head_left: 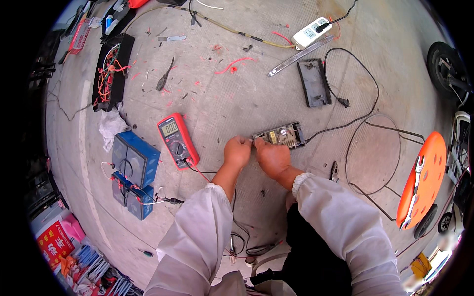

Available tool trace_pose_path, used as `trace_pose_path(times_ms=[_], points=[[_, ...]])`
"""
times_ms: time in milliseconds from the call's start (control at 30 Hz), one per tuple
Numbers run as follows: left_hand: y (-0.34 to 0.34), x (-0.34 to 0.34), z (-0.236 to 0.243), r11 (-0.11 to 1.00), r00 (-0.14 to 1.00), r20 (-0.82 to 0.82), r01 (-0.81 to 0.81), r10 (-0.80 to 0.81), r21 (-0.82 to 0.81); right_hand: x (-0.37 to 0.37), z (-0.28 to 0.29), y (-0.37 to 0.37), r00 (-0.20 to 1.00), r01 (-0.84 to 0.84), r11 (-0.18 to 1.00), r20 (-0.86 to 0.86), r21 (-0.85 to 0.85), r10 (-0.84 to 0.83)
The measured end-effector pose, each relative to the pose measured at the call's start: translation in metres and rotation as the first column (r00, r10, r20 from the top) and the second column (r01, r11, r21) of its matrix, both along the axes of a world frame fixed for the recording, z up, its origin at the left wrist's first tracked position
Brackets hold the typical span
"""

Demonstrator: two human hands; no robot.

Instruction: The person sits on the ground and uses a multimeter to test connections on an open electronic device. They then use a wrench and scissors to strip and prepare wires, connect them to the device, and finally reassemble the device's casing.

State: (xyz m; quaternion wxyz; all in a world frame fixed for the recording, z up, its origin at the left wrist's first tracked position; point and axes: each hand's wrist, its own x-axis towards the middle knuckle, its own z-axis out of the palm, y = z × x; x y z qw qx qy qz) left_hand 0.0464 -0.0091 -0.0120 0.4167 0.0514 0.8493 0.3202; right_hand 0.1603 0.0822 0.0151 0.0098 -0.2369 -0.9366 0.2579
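Note:
An open charger case [297, 134] with its circuit board and components showing lies on the floor in front of me. My right hand [273, 157] grips its near left side, the thumb at the left end. My left hand [238, 152] is closed in a pinch just beside that end; whatever its fingertips hold is hidden. A black cord [340, 126] leaves the case on the right. Left of my hands sits a red multimeter [177, 142], its screen lit, with a red and a black lead plugged in. The case's dark cover [314, 83] lies apart, farther off, inner side up.
Several blue batteries [136, 158] with wires stand at the left, near a black box of tangled wires [113, 71]. A white power strip [312, 33] and metal bar [298, 55] lie far right. An orange stool [423, 182] carrying a wrench [414, 185] is at right.

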Motion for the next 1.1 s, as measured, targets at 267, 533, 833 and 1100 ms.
trace_pose_path(times_ms=[267,533,833,1100], points=[[-0.008,-0.008,0.013,0.950,0.900,0.378,-0.283,0.216,0.131,-0.012,0.005,0.023,0.994,-0.095,0.995,-0.045,0.039,0.096],[-0.015,0.000,0.016,0.977,0.990,0.135,-0.069,0.041,0.204,-0.020,0.006,0.032,0.975,-0.216,0.976,-0.043,0.005,0.216],[-0.014,0.014,0.020,0.988,0.981,-0.190,-0.015,0.045,0.153,-0.032,0.009,0.035,0.941,-0.338,0.941,0.015,0.030,0.338],[-0.010,0.013,0.037,0.986,0.988,-0.152,0.060,-0.036,0.153,-0.020,0.021,0.024,0.989,0.131,0.981,-0.053,-0.142,-0.139]])
